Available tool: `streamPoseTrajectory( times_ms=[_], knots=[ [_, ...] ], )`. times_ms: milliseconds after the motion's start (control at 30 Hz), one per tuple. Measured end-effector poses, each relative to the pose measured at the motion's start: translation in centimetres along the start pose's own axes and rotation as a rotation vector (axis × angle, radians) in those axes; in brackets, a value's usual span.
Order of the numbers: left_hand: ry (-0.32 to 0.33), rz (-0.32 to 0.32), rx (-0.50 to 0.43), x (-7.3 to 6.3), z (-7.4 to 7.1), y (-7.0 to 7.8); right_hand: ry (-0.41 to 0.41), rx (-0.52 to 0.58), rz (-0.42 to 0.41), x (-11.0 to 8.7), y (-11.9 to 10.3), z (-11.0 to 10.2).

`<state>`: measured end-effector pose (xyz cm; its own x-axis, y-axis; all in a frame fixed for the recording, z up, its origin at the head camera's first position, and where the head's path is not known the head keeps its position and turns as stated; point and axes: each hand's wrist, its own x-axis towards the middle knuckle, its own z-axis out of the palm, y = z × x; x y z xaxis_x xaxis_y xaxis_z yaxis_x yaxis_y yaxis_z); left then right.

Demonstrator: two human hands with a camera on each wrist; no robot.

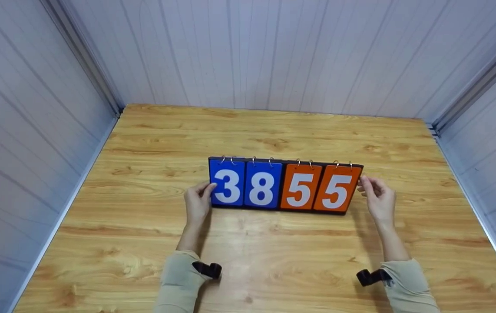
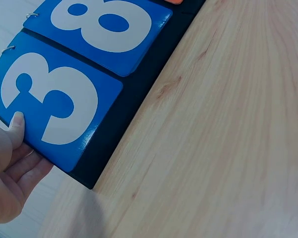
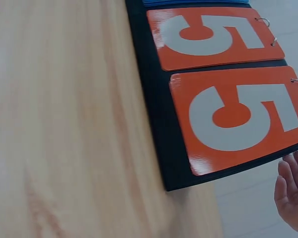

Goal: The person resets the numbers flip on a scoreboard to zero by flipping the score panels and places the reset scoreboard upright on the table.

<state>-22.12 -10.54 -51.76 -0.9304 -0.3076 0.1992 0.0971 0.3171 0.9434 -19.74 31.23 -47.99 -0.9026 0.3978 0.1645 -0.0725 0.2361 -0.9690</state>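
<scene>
A tabletop flip scoreboard (image 1: 263, 184) stands tilted back on the wooden table, its cards reading 3 and 8 on blue, 5 and 5 on orange. My left hand (image 1: 198, 202) pinches its left edge. In the left wrist view the thumb (image 2: 17, 124) lies on the front of the blue 3 card (image 2: 54, 99), while the other fingers go behind the board. At the opposite end is my right hand (image 1: 378, 200), its loosely bent fingertips right at the board's edge beside the orange 5 card (image 3: 241, 119). No thumb shows on the front there.
Metal rings (image 1: 227, 161) join the cards to the scoreboard's top edge. The wood-grain table (image 1: 274, 256) spreads around it, with pale panel walls (image 1: 252, 52) at the back and both sides. Each sleeve carries a dark wrist mount (image 1: 208, 269).
</scene>
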Motion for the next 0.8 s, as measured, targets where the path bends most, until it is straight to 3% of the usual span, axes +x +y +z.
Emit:
streamPoseTrajectory(
  times_ms=[233, 500, 800],
  knots=[
    [0.011, -0.015, 0.011, 0.0, 0.1, 0.1, -0.045, -0.097, 0.028, -1.1, 1.2, 0.1],
    [0.017, -0.014, 0.021, 0.0, 0.1, 0.1, -0.034, -0.209, -0.030, -1.6, 1.8, 0.6],
    [0.012, -0.009, 0.003, -0.1, 0.0, 0.0, -0.043, -0.201, -0.037, -1.1, 1.9, 0.5]
  ],
)
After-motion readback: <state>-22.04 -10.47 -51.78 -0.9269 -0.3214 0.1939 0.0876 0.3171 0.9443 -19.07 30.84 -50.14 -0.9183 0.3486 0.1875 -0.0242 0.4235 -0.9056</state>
